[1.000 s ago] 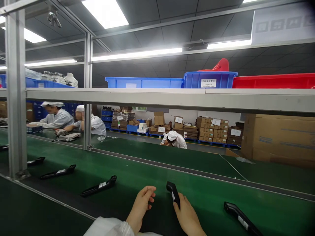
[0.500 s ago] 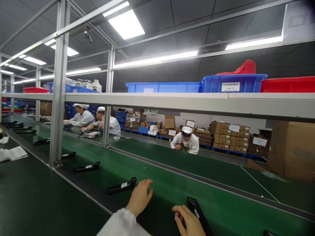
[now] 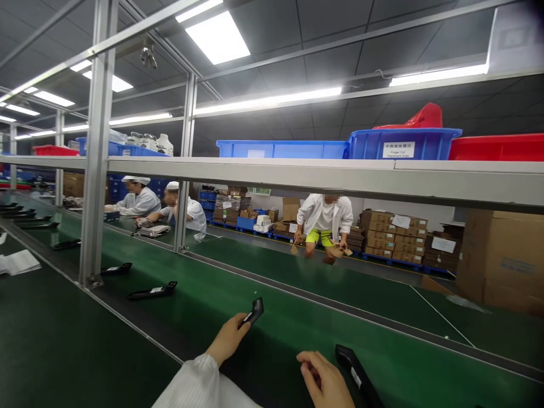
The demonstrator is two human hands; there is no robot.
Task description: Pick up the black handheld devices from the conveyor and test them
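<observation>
A black part (image 3: 256, 310) with an angled end is gripped in my left hand (image 3: 228, 339), over the green belt (image 3: 293, 317) at the lower middle. My right hand (image 3: 325, 378) hovers at the bottom edge with its fingers curled; whether anything is inside them is hidden. Just right of it, another black part (image 3: 357, 374) with a white label lies on the belt. To the left, a labelled black part (image 3: 153, 291) rests on the belt, and one more (image 3: 116, 269) lies beside the metal post.
A metal post (image 3: 97, 170) rises at the left, and a shelf (image 3: 297, 173) with blue bins (image 3: 403, 143) spans above the belt. Papers (image 3: 20, 262) lie at the far left. Two seated people and one standing person are beyond the belt.
My left hand has taken hold of the black part beside it, and the part is now raised and tilted. The person across the belt has gone from crouching to standing.
</observation>
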